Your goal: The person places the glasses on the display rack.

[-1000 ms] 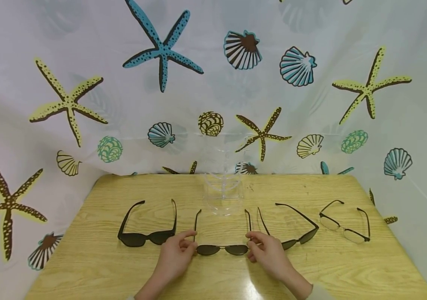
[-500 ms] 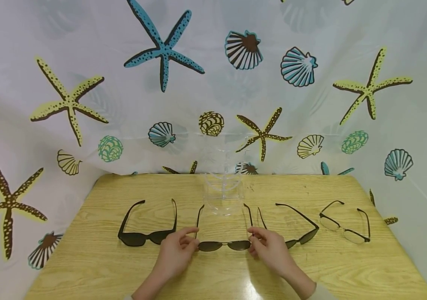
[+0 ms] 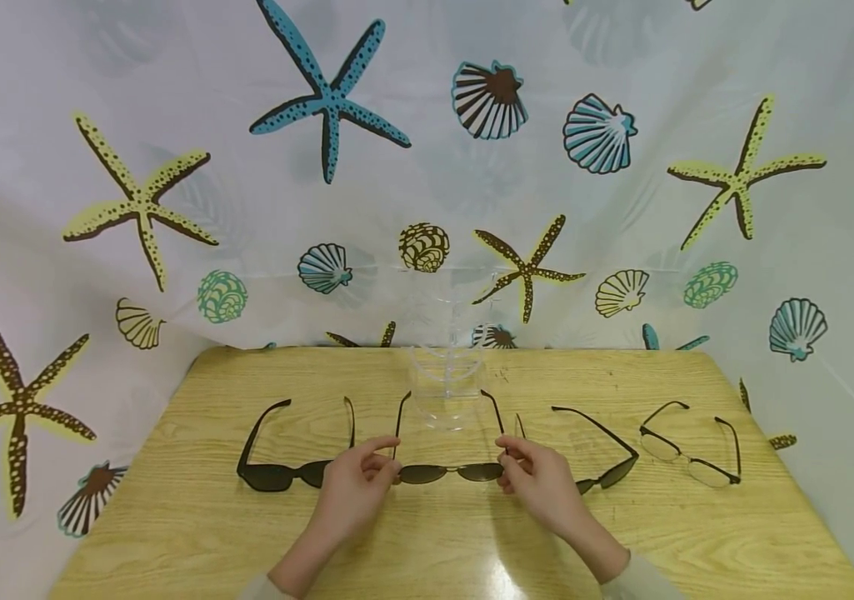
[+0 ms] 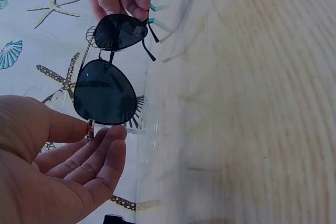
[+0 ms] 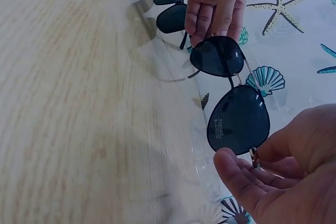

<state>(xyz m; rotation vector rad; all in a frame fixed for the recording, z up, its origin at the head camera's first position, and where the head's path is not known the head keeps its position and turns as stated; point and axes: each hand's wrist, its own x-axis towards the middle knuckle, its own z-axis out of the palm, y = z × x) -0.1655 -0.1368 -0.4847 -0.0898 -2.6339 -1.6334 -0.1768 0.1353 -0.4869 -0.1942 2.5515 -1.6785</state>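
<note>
A pair of aviator sunglasses (image 3: 421, 474) with dark lenses and a thin metal bridge is held up over the table, temples unfolded and pointing away. My left hand (image 3: 355, 487) pinches its left hinge between thumb and fingers. At the opposite hinge, my right hand (image 3: 542, 492) does the same. Close up, the left wrist view has the lens (image 4: 105, 93) beside my left thumb. Small white print marks the lens (image 5: 239, 119) nearest my right hand in the right wrist view. Just beyond the temple tips stands a clear tiered display stand (image 3: 447, 392), hard to make out.
Thick black sunglasses (image 3: 269, 477) lie left of my left hand, partly covered by it. Another dark pair of sunglasses (image 3: 614, 473) sits right of my right hand, and clear-lensed eyeglasses (image 3: 709, 472) lie farther right. A patterned curtain (image 3: 397, 183) hangs behind the wooden table (image 3: 247, 550).
Both hands have raised the aviator sunglasses and carried them away from me, towards the clear stand. The other eyewear has stayed put.
</note>
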